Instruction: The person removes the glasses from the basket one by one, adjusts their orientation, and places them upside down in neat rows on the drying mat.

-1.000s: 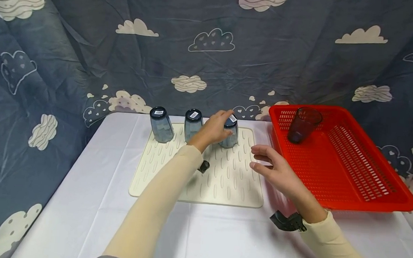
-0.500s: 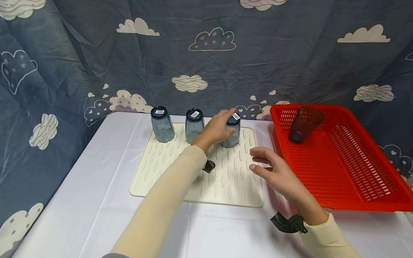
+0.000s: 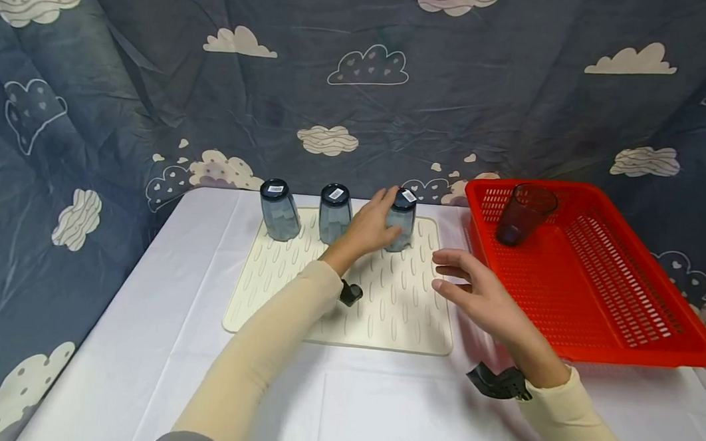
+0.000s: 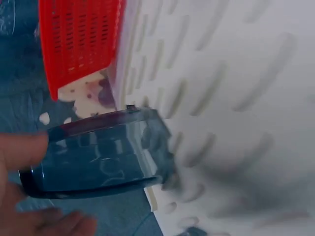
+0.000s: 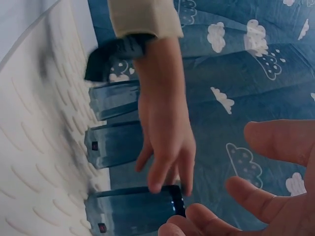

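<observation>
Three blue-tinted drinking glasses stand upside down in a row on a cream ridged drying mat (image 3: 396, 303): the left glass (image 3: 280, 210), the middle glass (image 3: 335, 216) and the right glass (image 3: 401, 223). My left hand (image 3: 367, 231) is at the left side of the right glass, its fingers loosely spread. In the left wrist view the thumb overlaps the base of that glass (image 4: 98, 155), while the other fingers are apart from it; contact is unclear. My right hand (image 3: 475, 293) hovers over the mat's right edge, fingers loosely bent and holding nothing.
At the right stands a red perforated plastic basket (image 3: 597, 353), with one dark glass (image 3: 524, 213) leaning in its far left corner. A white cloth covers the table (image 3: 379, 408). Behind hangs a dark cloud-print curtain (image 3: 263, 109).
My left hand has drawn slightly left from the right glass, so more of the glass shows. The right hand has hardly moved. The head view has shifted a little.
</observation>
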The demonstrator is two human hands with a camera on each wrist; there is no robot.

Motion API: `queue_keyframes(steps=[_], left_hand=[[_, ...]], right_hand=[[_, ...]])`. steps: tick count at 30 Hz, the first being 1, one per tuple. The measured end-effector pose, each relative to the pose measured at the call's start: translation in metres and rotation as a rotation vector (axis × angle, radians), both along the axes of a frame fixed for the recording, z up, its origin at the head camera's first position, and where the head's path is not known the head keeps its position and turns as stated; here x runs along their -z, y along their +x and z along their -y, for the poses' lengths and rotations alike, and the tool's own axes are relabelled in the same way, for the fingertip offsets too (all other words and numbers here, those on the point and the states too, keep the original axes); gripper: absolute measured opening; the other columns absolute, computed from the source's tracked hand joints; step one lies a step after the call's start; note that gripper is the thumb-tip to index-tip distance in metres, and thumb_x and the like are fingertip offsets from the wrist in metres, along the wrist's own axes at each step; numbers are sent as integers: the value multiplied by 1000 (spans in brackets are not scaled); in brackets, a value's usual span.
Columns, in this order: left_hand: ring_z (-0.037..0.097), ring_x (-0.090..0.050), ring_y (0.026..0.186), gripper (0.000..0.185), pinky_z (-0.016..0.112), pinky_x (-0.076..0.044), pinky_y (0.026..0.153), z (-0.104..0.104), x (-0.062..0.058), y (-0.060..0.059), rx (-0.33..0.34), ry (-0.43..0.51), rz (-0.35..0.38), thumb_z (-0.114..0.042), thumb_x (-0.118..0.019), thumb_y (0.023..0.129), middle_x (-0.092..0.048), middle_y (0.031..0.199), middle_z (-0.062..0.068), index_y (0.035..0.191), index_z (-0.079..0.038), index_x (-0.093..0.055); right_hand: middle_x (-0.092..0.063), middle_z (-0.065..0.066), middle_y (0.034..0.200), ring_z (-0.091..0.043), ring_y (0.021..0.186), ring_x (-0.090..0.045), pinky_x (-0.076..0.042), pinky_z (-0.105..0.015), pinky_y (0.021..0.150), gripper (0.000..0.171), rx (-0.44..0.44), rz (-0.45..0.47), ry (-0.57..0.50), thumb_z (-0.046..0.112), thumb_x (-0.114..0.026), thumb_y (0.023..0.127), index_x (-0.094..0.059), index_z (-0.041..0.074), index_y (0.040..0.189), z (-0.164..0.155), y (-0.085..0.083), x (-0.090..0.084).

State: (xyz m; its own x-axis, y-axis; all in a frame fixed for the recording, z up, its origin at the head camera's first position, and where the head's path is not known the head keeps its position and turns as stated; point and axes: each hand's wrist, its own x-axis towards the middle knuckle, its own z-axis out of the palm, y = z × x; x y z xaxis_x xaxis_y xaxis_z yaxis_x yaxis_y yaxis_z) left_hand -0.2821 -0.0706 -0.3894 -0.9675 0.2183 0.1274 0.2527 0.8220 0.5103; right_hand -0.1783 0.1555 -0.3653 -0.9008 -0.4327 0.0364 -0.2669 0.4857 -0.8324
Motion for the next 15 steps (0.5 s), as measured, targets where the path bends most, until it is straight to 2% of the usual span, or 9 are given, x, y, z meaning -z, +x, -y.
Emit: queue_keyframes(steps=[4, 7, 11, 15], left_hand=[[31, -52, 135, 56, 46, -50, 105, 16, 0, 19, -8, -32, -140, -18, -61, 97, -46, 153, 10, 150, -14, -43], [26, -56, 132, 44, 41, -49, 107, 31, -2, 36, 28, -29, -222, -15, -62, 96, -57, 143, 9, 139, -10, -56], [26, -59, 127, 33, 41, -49, 106, 48, -6, 62, 80, -36, -236, -16, -62, 96, -64, 134, 7, 129, -11, -65], [27, -61, 125, 30, 44, -51, 103, 63, -5, 91, 131, -71, -232, -16, -62, 96, -66, 132, 6, 125, -12, -67]], right_hand=[[-54, -21, 140, -41, 125, -56, -46, -58, 104, 47, -7, 0, 16, 17, -61, 97, -47, 3, 139, -2, 2, -2], [-54, -19, 140, -39, 125, -56, -47, -58, 104, 48, -14, 5, 48, 18, -63, 96, -47, 4, 139, -4, 5, -3], [-54, -19, 139, -37, 123, -57, -50, -55, 101, 48, -25, 2, 78, 19, -64, 95, -48, 5, 139, -6, 9, -4], [-55, -18, 139, -35, 122, -58, -50, -51, 100, 49, -55, -13, 92, 22, -65, 95, -49, 5, 139, -10, 12, -5]])
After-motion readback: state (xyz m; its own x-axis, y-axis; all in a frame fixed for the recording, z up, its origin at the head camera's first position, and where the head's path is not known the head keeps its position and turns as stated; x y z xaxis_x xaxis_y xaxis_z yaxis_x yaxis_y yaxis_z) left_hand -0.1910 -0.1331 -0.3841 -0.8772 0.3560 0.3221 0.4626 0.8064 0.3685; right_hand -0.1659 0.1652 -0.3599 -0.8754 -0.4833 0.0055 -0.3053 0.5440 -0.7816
